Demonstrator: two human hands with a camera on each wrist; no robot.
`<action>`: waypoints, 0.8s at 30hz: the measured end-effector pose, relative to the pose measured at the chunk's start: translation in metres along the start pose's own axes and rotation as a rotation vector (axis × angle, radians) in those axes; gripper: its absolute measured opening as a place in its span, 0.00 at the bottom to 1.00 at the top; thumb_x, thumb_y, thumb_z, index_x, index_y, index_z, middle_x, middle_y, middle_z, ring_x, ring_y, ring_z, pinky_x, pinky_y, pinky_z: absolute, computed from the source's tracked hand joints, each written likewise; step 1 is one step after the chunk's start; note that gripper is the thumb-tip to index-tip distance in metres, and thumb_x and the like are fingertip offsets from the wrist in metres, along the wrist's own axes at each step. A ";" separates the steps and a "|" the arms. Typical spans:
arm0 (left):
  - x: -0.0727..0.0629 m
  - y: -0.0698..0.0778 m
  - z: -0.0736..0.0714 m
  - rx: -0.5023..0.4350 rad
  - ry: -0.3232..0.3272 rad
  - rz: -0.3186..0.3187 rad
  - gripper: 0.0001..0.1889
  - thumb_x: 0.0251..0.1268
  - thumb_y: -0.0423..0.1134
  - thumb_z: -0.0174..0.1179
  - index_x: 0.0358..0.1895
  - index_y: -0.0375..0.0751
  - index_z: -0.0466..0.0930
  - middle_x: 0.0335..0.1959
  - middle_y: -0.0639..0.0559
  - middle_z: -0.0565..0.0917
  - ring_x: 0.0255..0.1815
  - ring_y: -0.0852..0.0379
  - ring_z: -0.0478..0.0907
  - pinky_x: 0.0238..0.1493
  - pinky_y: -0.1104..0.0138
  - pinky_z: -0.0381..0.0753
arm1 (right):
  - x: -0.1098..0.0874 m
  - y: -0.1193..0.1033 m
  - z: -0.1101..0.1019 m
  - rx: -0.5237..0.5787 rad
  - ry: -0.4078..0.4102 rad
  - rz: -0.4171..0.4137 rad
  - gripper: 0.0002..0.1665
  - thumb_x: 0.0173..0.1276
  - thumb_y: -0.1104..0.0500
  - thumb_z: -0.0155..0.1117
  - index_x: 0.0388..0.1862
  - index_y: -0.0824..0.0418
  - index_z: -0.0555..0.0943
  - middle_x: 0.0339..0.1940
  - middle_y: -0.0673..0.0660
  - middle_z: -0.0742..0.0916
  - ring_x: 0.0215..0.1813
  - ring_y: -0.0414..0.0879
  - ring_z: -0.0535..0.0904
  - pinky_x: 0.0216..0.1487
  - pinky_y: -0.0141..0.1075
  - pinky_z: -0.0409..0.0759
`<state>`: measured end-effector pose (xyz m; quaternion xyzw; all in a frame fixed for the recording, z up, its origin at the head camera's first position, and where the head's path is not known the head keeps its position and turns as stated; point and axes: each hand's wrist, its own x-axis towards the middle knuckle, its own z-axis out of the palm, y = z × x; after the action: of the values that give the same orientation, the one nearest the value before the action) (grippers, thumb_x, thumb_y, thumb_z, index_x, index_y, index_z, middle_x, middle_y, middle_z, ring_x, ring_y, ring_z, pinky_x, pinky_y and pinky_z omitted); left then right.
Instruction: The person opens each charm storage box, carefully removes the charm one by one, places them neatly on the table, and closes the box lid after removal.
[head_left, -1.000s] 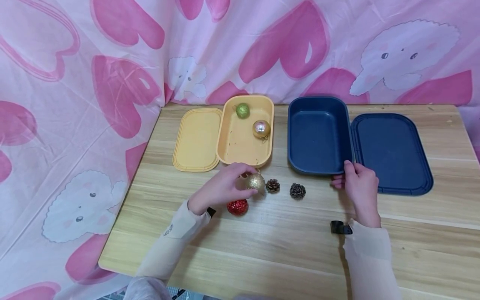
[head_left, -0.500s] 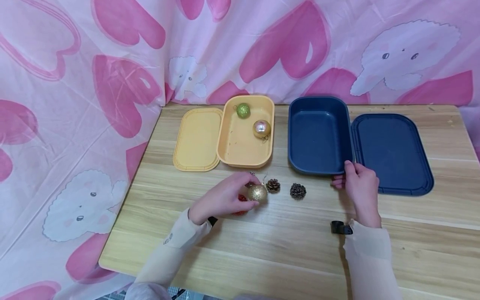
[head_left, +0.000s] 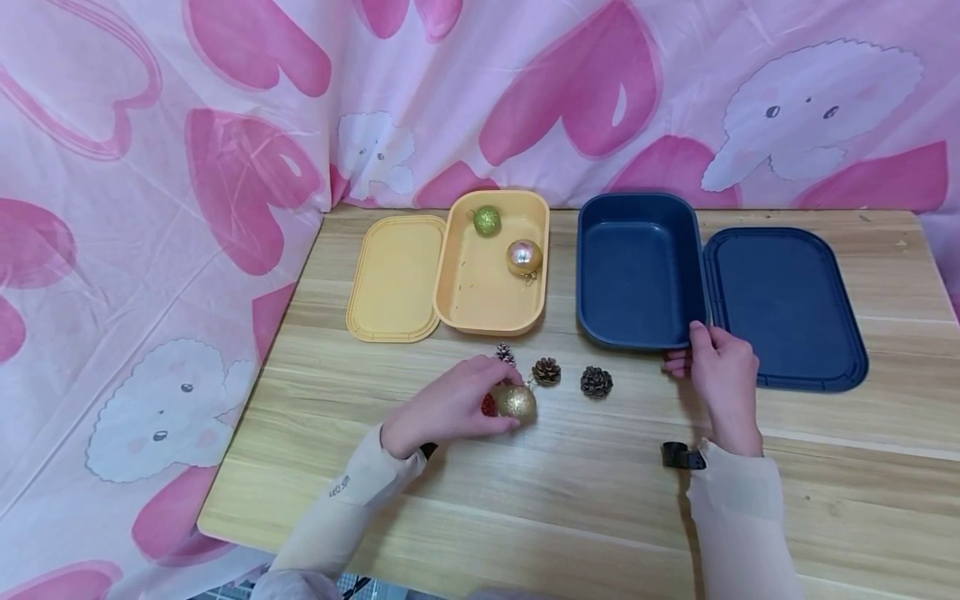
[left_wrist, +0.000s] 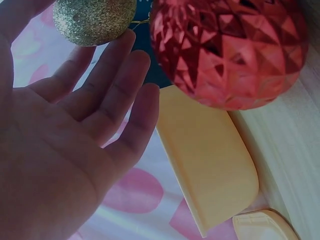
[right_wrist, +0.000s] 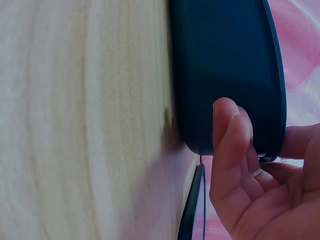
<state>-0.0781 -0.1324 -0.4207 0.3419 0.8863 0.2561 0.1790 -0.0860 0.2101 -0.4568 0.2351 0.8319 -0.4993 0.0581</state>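
My left hand (head_left: 457, 400) pinches a gold glitter Christmas ball (head_left: 517, 403) between thumb and fingertips, low over the table. A red faceted Christmas ball (left_wrist: 230, 55) lies close by, mostly hidden behind that hand in the head view. Just beyond are a small frosted pinecone (head_left: 505, 354) and two brown pinecones, one nearer (head_left: 547, 372) and one further right (head_left: 596, 382). With my right hand (head_left: 720, 375) I grip the near right corner of a dark blue box (head_left: 637, 283), thumb at the rim and fingers against the outer wall.
A yellow box (head_left: 480, 308) at the back holds a green glitter ball (head_left: 487, 221) and a shiny gold ball (head_left: 523, 257). Its yellow lid (head_left: 393, 279) lies to the left. Right of the blue box lies a blue lid (head_left: 783, 304). A pink curtain (head_left: 420, 83) hangs behind the table.
My left hand has brought the gold glitter ball down toward the table's near side, uncovering the frosted pinecone and covering most of the red ball. The right hand stays on the blue box.
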 end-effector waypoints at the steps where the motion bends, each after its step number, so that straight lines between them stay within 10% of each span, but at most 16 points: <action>1: 0.000 0.000 0.001 0.004 -0.001 -0.003 0.22 0.54 0.50 0.69 0.50 0.48 0.77 0.43 0.59 0.79 0.43 0.58 0.74 0.45 0.70 0.73 | 0.000 0.000 0.000 -0.002 -0.001 0.001 0.34 0.77 0.40 0.40 0.48 0.68 0.80 0.18 0.36 0.85 0.24 0.35 0.85 0.32 0.19 0.79; 24: 0.003 0.007 0.013 0.153 -0.072 -0.047 0.24 0.54 0.56 0.67 0.51 0.50 0.78 0.45 0.59 0.82 0.47 0.61 0.76 0.50 0.64 0.73 | 0.001 0.002 0.000 0.006 -0.007 0.014 0.34 0.76 0.40 0.40 0.50 0.67 0.80 0.17 0.35 0.85 0.24 0.34 0.85 0.31 0.23 0.81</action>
<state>-0.0700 -0.1219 -0.4277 0.3426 0.9040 0.1710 0.1901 -0.0860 0.2113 -0.4585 0.2392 0.8286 -0.5021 0.0640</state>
